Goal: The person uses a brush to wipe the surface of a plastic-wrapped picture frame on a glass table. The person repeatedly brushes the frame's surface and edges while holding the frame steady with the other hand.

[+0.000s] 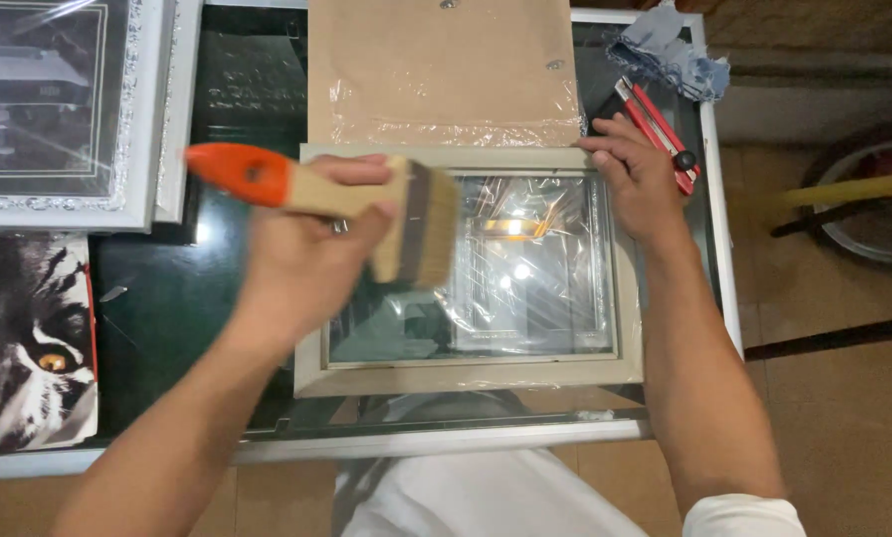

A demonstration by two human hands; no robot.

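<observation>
Left hand (pixel 301 254) grips a brush (pixel 366 204) over the frame (pixel 466 373); right hand (pixel 640 179) lies flat, steadying its corner. Light, even strokes suit the glass (pixel 535 288).

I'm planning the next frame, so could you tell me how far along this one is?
Done: the backing board is off and lies above the frame. In hand: the left hand holds a brush over the glass, while the right hand steadies the frame's top corner. Left: the board is not yet refitted.

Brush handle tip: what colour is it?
Orange; the rest of the brush handle is pale wood, held in the left hand. Head view.
</observation>
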